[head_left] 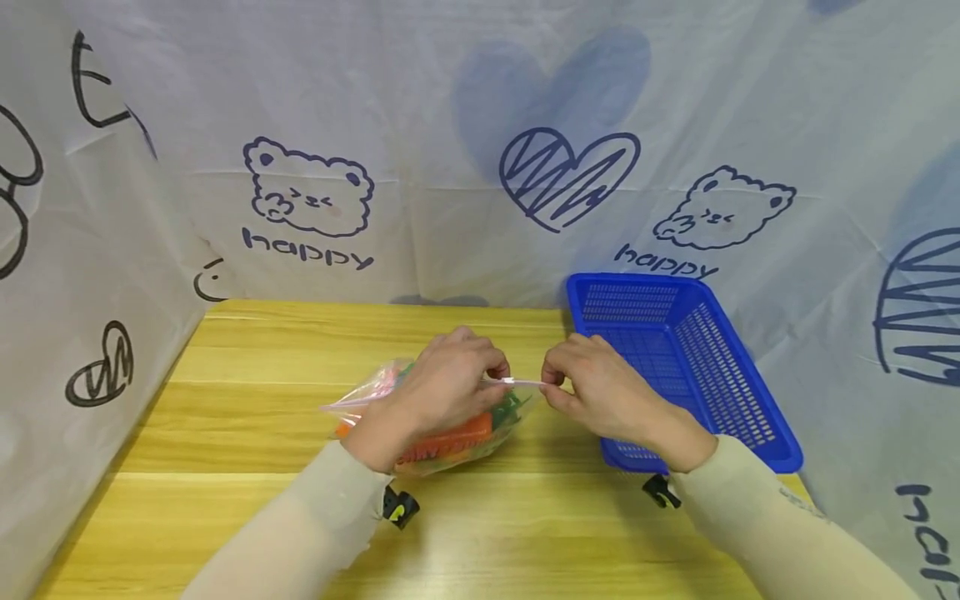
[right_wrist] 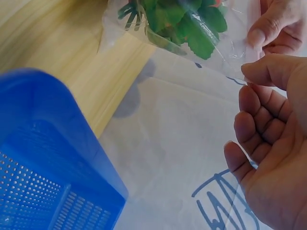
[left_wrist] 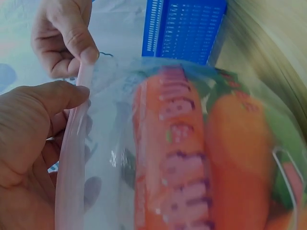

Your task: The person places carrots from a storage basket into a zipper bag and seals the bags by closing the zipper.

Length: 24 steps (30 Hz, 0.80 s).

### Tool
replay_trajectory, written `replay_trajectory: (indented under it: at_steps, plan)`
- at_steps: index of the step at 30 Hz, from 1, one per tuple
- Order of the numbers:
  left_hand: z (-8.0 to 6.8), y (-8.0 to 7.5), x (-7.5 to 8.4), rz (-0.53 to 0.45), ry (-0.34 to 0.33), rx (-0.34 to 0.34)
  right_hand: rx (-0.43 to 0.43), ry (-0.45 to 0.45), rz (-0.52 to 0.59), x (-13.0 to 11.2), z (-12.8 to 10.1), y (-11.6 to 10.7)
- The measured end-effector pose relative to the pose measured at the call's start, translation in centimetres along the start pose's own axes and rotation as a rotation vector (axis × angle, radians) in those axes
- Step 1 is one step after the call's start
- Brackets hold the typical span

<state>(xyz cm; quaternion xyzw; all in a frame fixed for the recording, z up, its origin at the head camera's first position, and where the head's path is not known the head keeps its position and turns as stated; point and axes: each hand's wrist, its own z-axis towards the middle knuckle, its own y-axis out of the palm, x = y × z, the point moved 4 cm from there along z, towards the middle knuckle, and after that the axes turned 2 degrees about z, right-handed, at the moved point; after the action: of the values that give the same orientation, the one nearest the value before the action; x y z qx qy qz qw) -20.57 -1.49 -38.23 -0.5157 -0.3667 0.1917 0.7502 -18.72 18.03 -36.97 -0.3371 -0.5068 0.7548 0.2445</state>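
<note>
A clear zip bag [head_left: 356, 402] with a pink-tinted closure strip [left_wrist: 68, 177] sits over the left-centre of the table. Orange carrot-like pieces [left_wrist: 238, 148] show through its printed side in the left wrist view, and green leaves [right_wrist: 175, 24] in the right wrist view. My left hand [head_left: 444, 375] pinches the strip between thumb and fingers, partly covering the bag. At the strip's right end, my right hand [head_left: 600, 390] pinches the bag's corner between thumb and forefinger, its other fingers loosely curled. The strip is stretched straight across the short gap between both hands.
A blue perforated basket [head_left: 735, 358] stands on the right of the wooden table [head_left: 247, 350], just beyond my right hand and forearm. White cloth [head_left: 420, 100] with printed drawings hangs behind the table and along its sides.
</note>
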Motion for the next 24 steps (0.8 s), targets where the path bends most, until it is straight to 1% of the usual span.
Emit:
replay_trajectory:
  at_steps: [5, 11, 18, 21, 24]
  plan:
    - [-0.4, -0.5, -0.8, -0.024, -0.009, 0.01, -0.019, 0.026, 0.025, 0.3, 0.0, 0.0]
    - [-0.8, -0.8, -1.4, -0.063, 0.0, 0.039, -0.008, 0.047, 0.051, 0.1, 0.1, -0.3]
    - [-0.9, -0.5, -2.2, -0.151, -0.019, 0.026, -0.003, 0.074, 0.075, 0.1, 0.0, -0.1]
    - [-1.1, -0.6, -2.4, -0.152, -0.014, 0.037, -0.005, 0.072, 0.079, 0.0, 0.1, 0.0]
    - [-1.4, -0.8, -2.5, -0.122, -0.001, 0.046, -0.009, 0.066, 0.074, 0.0, 0.2, 0.0]
